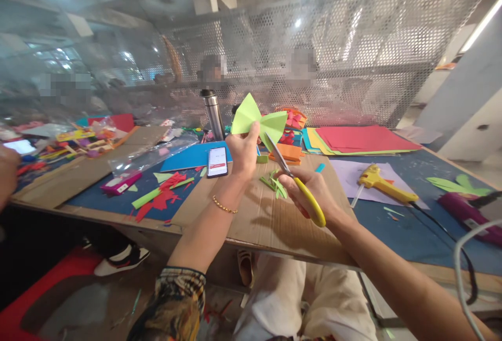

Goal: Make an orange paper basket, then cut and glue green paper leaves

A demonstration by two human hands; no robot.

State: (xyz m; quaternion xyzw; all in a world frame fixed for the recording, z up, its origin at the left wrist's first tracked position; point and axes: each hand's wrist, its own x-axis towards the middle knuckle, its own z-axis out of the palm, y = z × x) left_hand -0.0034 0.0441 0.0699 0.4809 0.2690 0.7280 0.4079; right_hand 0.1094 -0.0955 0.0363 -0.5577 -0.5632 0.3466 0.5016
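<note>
My left hand pinches a folded piece of light green paper, cut into pointed, wing-like flaps, and holds it up above the table. In my right hand is a pair of scissors with yellow handles. Their blades point up and left, with the tips at the lower edge of the green paper; whether they are cutting into it I cannot tell. Below, narrow green paper scraps lie on a sheet of brown cardboard.
Left of the cardboard lie a phone, a blue sheet and red scraps. A steel flask stands behind. To the right are a yellow glue gun with its cord and stacked coloured paper. Another person's hand shows far left.
</note>
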